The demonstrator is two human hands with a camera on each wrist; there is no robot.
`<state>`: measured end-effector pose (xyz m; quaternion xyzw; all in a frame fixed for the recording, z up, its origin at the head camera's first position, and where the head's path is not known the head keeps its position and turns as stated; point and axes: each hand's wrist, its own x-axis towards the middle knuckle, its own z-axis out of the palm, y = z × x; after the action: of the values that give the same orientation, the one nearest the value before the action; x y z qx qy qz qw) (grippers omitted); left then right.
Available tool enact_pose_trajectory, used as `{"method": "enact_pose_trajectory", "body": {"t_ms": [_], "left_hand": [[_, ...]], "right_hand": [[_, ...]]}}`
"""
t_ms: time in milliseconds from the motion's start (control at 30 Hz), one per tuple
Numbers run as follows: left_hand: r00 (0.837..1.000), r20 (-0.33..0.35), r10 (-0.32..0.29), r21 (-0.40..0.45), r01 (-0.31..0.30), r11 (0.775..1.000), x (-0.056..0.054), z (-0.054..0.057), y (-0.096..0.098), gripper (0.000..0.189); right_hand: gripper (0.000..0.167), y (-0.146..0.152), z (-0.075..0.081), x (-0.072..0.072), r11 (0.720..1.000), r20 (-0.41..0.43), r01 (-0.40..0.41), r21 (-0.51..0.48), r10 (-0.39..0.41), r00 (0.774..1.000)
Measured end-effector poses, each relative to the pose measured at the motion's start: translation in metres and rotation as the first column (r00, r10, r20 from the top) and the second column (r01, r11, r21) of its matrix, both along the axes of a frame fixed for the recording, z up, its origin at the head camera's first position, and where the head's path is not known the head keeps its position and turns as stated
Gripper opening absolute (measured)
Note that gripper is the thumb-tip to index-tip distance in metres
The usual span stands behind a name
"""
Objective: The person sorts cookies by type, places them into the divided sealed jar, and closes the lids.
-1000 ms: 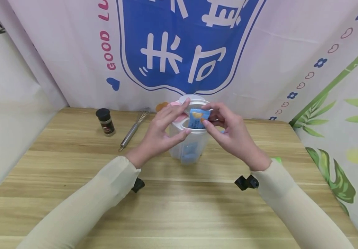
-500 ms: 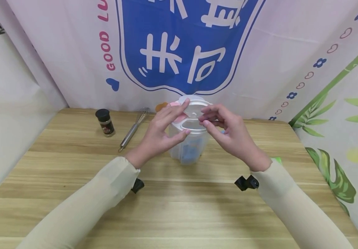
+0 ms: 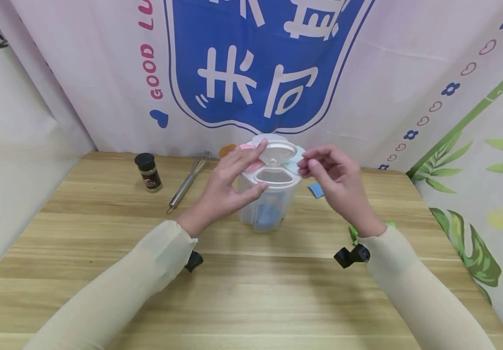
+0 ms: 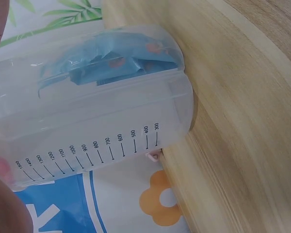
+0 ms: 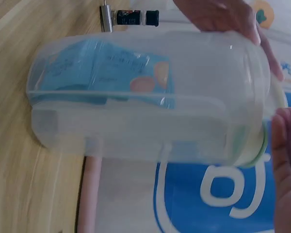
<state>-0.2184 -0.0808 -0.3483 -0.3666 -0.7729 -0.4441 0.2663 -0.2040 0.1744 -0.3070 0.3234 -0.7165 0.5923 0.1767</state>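
Observation:
A clear plastic storage container (image 3: 263, 209) with a flip-up lid flap (image 3: 278, 153) stands upright at the table's back. Its front opening is uncovered, the flap raised behind it. Inside one compartment lie several blue snack packets (image 5: 106, 73); measuring marks show on its wall in the left wrist view. My left hand (image 3: 231, 182) rests on the container's top, thumb at the front rim and fingers stretched across the lid's left side. Just right of the rim is my right hand (image 3: 334, 177), fingers loosely bent and holding nothing. Another blue packet (image 3: 315, 190) lies on the table below it.
A black-capped spice jar (image 3: 148, 172) and a metal whisk (image 3: 186, 184) are left of the container on the wooden table (image 3: 234, 301). Something bright green (image 3: 353, 234) shows partly behind the right wrist. A printed curtain (image 3: 365, 97) hangs behind the table.
The blue packet pinched by my right hand has dropped through the opening into the container. The right hand has then moved right, off the rim. My left hand stays in place.

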Motion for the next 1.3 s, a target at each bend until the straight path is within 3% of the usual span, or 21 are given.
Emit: {"method": "enact_pose_trajectory", "body": {"t_ms": [100, 167, 233, 300, 367, 433, 533, 700, 900, 1000, 1167, 1300], "left_hand": [[1.000, -0.002, 0.000, 0.003, 0.000, 1.000, 0.000, 0.000, 0.000, 0.073], [1.000, -0.005, -0.001, 0.005, 0.001, 1.000, 0.000, 0.001, 0.001, 0.073], [1.000, -0.003, -0.001, 0.006, 0.001, 1.000, 0.000, 0.001, 0.001, 0.073], [1.000, -0.001, -0.002, 0.006, 0.002, 1.000, 0.000, 0.001, 0.001, 0.073], [1.000, 0.000, -0.001, 0.004, 0.001, 1.000, 0.000, 0.001, 0.001, 0.073], [1.000, 0.000, -0.001, 0.004, 0.001, 1.000, 0.000, 0.002, 0.001, 0.073], [1.000, 0.002, -0.005, 0.003, 0.005, 1.000, 0.000, 0.002, 0.002, 0.073], [1.000, 0.009, -0.012, 0.005, 0.012, 1.000, 0.001, 0.001, 0.002, 0.073], [1.000, 0.008, -0.006, 0.004, 0.006, 1.000, 0.001, 0.002, 0.001, 0.073], [1.000, 0.011, -0.006, 0.006, 0.006, 1.000, 0.002, 0.002, 0.001, 0.074], [1.000, 0.014, -0.001, 0.006, 0.001, 1.000, 0.002, 0.002, 0.000, 0.074], [1.000, 0.013, -0.003, -0.002, 0.003, 1.000, 0.002, 0.002, 0.000, 0.074]], "right_hand": [[0.013, 0.011, -0.006, -0.008, 0.995, -0.025, 0.065, -0.080, -0.067, 0.997], [0.014, 0.019, -0.012, -0.015, 0.989, -0.022, 0.129, -0.067, -0.131, 0.991], [0.016, 0.029, -0.019, -0.022, 0.980, 0.017, 0.200, 0.007, -0.200, 0.980], [0.018, 0.040, -0.027, -0.030, 0.955, 0.077, 0.255, 0.152, -0.268, 0.960], [0.022, 0.052, -0.036, -0.037, 0.898, 0.133, 0.274, 0.345, -0.336, 0.933], [0.026, 0.064, -0.045, -0.043, 0.825, 0.182, 0.237, 0.513, -0.375, 0.909], [0.030, 0.080, -0.059, -0.051, 0.727, 0.225, 0.154, 0.669, -0.396, 0.890], [0.036, 0.096, -0.078, -0.060, 0.646, 0.240, 0.069, 0.760, -0.377, 0.894], [0.043, 0.102, -0.087, -0.068, 0.559, 0.212, 0.019, 0.829, -0.345, 0.915], [0.045, 0.101, -0.089, -0.071, 0.532, 0.204, -0.009, 0.847, -0.310, 0.929], [0.049, 0.096, -0.092, -0.077, 0.514, 0.213, -0.047, 0.857, -0.269, 0.939], [0.051, 0.093, -0.094, -0.078, 0.488, 0.213, -0.047, 0.872, -0.289, 0.933]]}}
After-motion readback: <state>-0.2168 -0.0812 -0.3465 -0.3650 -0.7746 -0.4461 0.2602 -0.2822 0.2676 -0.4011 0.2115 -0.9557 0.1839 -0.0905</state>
